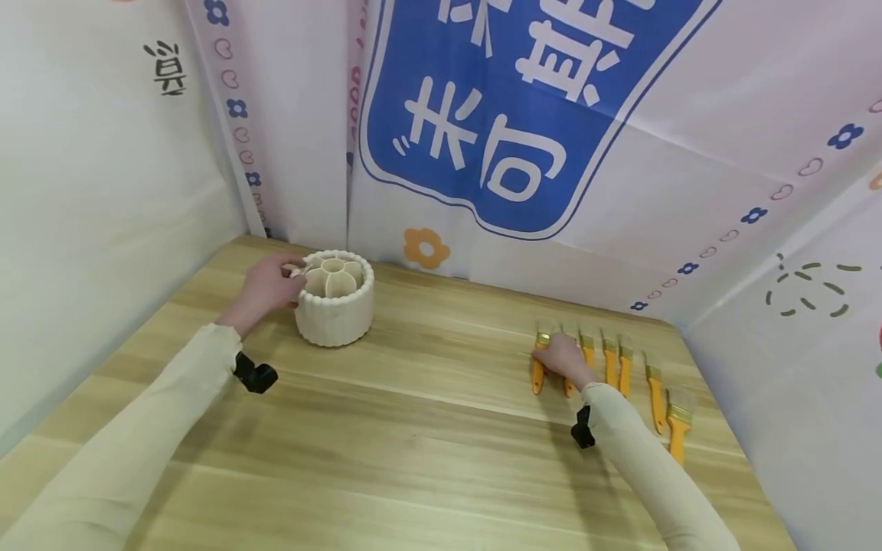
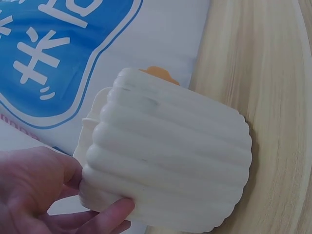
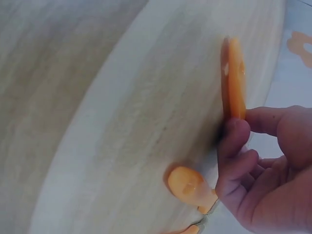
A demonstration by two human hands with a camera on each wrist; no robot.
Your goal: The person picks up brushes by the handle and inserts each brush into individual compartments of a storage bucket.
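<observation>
My left hand [image 1: 267, 283] grips the near-left rim of a round cream organizer [image 1: 334, 320] with a fluted wall and petal-shaped dividers inside. In the left wrist view the thumb is at the rim of the organizer [image 2: 170, 156] and fingertips lie against its outer wall. Over on the right, my right hand [image 1: 563, 358] pinches the leftmost paintbrush [image 1: 538, 375] by its orange handle, thumb against finger. The right wrist view shows that orange handle [image 3: 237, 78] close to the tabletop, its bristles hidden. Another paintbrush's handle [image 3: 187, 185] lies beside the hand.
Several more orange-handled paintbrushes lie in a row right of my hand, among them one thin brush [image 1: 655, 398] and one wide brush [image 1: 679, 421]. They rest on a wood-grain table [image 1: 413, 459]. Printed white sheeting [image 1: 620, 207] stands behind the table and at both sides.
</observation>
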